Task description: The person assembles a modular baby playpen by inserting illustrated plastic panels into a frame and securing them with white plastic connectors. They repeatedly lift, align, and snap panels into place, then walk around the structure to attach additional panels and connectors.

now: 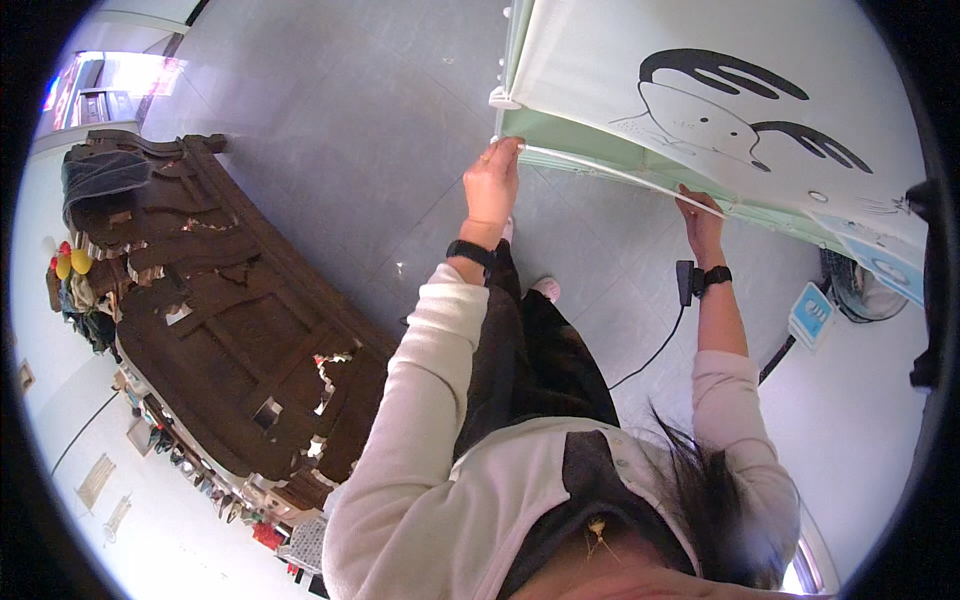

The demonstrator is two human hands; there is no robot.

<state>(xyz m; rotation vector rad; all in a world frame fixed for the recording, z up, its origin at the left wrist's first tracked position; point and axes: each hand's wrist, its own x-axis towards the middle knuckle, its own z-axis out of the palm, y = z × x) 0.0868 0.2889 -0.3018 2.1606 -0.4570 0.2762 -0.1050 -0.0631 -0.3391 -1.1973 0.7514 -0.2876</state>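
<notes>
A thin white rod runs along the lower edge of a fabric-covered storage unit. My left hand is closed on the rod's left end, with thumb and fingers pinched together. Further right, my right hand grips the same rod, its fingers partly hidden. Above the rod is the unit's white cover, printed with a cartoon animal. Pale green fabric shows between cover and rod. A white connector sits at the unit's left corner, just above my left hand.
A large dark brown carved wooden piece of furniture stands left, with a folded dark cloth on it. Grey tiled floor lies between. A cable hangs from a black device at my right wrist. A blue-and-white card is at right.
</notes>
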